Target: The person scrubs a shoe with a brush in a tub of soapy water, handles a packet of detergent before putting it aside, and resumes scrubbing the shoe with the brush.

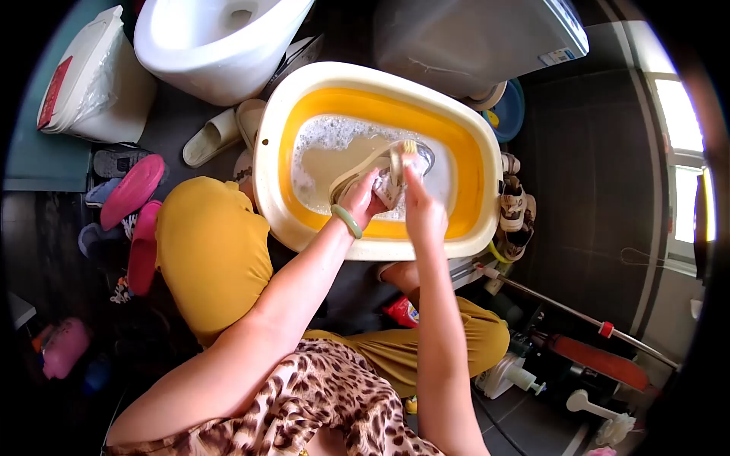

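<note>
Soapy water with foam lies in a yellow and cream basin. Over the water, my left hand, with a green bangle at the wrist, is wrapped round a light-coloured shoe. My right hand is closed at the shoe's right side, gripping a small brush with pale yellow bristles, partly hidden by the fingers. The brush is at the shoe's opening.
A white toilet and a lidded bin stand beyond the basin on the left. Slippers lie beside it. More shoes line its right side. A grey appliance stands behind.
</note>
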The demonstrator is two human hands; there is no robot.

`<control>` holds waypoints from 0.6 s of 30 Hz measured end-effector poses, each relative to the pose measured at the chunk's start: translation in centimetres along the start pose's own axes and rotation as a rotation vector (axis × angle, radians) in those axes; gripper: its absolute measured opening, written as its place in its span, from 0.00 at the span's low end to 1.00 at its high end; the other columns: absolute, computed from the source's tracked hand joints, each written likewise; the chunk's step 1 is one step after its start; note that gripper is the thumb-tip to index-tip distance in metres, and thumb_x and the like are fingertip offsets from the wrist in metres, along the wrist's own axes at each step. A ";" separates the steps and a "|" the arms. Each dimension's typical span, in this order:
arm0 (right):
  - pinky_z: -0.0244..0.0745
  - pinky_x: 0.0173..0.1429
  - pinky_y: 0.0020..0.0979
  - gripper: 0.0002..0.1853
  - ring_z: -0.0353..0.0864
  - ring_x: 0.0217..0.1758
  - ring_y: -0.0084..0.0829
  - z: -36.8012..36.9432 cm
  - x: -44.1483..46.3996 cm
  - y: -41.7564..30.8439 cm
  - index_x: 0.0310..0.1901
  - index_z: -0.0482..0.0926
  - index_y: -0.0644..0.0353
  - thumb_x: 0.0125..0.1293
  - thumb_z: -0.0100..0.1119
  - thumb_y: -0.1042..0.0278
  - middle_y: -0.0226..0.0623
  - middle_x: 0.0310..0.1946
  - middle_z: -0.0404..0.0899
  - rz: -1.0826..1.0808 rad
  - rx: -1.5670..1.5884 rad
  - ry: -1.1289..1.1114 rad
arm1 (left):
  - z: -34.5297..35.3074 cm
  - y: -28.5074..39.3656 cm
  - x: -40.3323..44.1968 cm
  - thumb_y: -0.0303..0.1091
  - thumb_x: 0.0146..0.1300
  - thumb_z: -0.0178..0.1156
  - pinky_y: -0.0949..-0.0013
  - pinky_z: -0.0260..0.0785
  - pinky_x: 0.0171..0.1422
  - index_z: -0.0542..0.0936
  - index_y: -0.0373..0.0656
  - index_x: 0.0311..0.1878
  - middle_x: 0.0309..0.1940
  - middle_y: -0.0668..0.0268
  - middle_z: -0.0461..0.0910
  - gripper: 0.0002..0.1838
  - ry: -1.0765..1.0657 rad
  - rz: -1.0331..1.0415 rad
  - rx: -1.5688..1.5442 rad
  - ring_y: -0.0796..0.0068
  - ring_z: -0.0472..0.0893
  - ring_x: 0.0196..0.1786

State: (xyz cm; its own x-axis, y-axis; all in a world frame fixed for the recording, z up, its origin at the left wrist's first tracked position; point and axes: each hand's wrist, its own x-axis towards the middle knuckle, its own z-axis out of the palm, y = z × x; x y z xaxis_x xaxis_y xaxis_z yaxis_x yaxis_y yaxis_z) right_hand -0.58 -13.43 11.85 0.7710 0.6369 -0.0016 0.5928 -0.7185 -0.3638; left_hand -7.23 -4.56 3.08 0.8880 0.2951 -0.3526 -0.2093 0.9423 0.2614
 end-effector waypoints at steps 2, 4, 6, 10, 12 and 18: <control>0.74 0.41 0.34 0.16 0.81 0.39 0.43 -0.9 1.5 -0.1 0.54 0.76 0.43 0.64 0.53 0.63 0.51 0.35 0.79 0.044 0.097 -0.009 | 0.5 0.4 -0.6 0.47 0.68 0.43 0.65 0.70 0.54 0.68 0.48 0.58 0.49 0.69 0.76 0.20 0.008 -0.001 -0.026 0.75 0.76 0.50; 0.74 0.43 0.33 0.16 0.81 0.41 0.40 -1.5 1.1 0.4 0.54 0.76 0.45 0.64 0.54 0.66 0.50 0.38 0.79 0.050 0.151 -0.005 | 0.8 0.7 -0.3 0.48 0.68 0.44 0.65 0.71 0.52 0.69 0.49 0.58 0.49 0.70 0.76 0.20 0.062 -0.002 -0.056 0.76 0.77 0.50; 0.73 0.46 0.30 0.17 0.81 0.45 0.38 -2.4 -3.1 1.3 0.53 0.77 0.48 0.61 0.56 0.72 0.51 0.42 0.79 0.099 0.307 0.043 | 0.4 0.7 0.4 0.48 0.68 0.44 0.65 0.71 0.51 0.69 0.49 0.57 0.49 0.70 0.76 0.20 0.071 0.030 -0.100 0.76 0.77 0.49; 0.72 0.32 0.38 0.20 0.78 0.27 0.47 -0.3 -6.2 1.2 0.55 0.75 0.37 0.60 0.57 0.70 0.53 0.25 0.75 -0.109 0.084 0.065 | 0.2 0.6 0.4 0.44 0.65 0.51 0.67 0.73 0.47 0.71 0.49 0.54 0.46 0.69 0.77 0.17 0.069 -0.003 -0.109 0.76 0.78 0.46; 0.72 0.32 0.38 0.20 0.78 0.27 0.47 -0.2 -1.4 1.3 0.55 0.75 0.37 0.61 0.56 0.69 0.53 0.25 0.74 -0.054 0.043 0.113 | 0.8 0.4 0.1 0.36 0.61 0.58 0.68 0.74 0.48 0.72 0.47 0.52 0.45 0.68 0.78 0.16 0.098 0.026 -0.117 0.75 0.78 0.46; 0.72 0.33 0.34 0.17 0.80 0.30 0.45 -1.2 -2.4 -0.4 0.54 0.76 0.42 0.63 0.55 0.68 0.53 0.28 0.76 -0.015 0.241 0.114 | 0.2 0.3 1.3 0.34 0.59 0.60 0.66 0.73 0.52 0.73 0.43 0.49 0.44 0.65 0.77 0.15 0.147 0.039 -0.246 0.72 0.78 0.47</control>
State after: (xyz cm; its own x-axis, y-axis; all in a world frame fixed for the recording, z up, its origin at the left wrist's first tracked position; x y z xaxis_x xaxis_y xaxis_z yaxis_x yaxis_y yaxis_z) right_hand -2.35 -15.00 13.14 0.7916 0.6019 0.1054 0.5426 -0.6130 -0.5743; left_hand -6.07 -3.89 2.84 0.8123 0.3346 -0.4777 -0.3510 0.9346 0.0578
